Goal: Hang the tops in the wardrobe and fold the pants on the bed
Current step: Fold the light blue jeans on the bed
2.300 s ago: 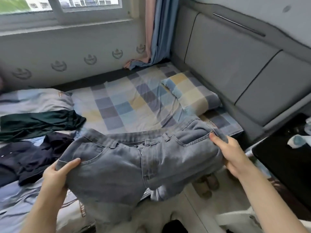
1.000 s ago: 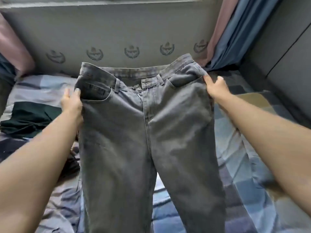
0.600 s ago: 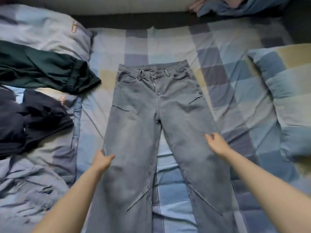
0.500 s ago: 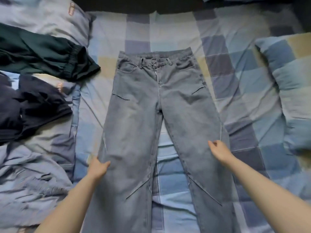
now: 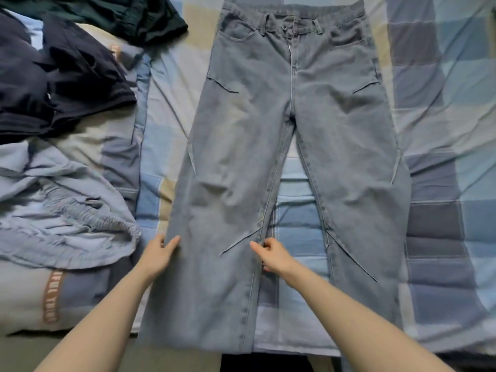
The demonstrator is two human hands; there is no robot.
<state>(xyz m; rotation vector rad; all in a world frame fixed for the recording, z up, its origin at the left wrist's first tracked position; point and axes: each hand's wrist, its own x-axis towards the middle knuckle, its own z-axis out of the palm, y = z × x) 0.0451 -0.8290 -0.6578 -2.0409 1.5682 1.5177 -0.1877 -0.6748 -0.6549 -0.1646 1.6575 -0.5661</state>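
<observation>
A brown woven strip with pale capital letters (image 5: 52,296) runs down the grey-blue folded cloth at lower left; its blurred letters cannot be read.

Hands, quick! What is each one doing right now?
Left hand: pinches the outer edge of the jeans leg.
Right hand: pinches the inner seam of that same leg.
</observation>
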